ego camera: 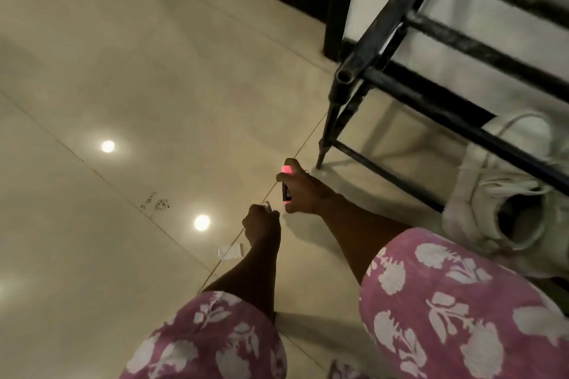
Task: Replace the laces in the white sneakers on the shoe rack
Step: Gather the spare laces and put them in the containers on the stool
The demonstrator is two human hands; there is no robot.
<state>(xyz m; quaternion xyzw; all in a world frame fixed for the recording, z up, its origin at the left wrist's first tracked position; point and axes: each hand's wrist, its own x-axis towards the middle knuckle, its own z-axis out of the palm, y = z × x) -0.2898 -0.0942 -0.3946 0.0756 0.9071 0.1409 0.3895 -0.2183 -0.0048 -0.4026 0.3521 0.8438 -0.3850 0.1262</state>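
Note:
A white sneaker (505,194) sits on a lower shelf of the black metal shoe rack (455,108) at the right, its opening facing me and a rack bar crossing in front of it. Loose white laces lie over its tongue. Both my arms reach down over the floor, left of the rack. My right hand (303,191) grips a small pink and dark object (286,186). My left hand (261,226) is curled, pinching a small shiny thing (267,205) just below the pink object. What that thing is I cannot make out.
A small white packet (231,251) lies on the glossy beige tiled floor (123,71) beside my left wrist. Ceiling lights reflect in the tiles. A dark wall stands behind the rack. My pink floral sleeves fill the bottom of the view.

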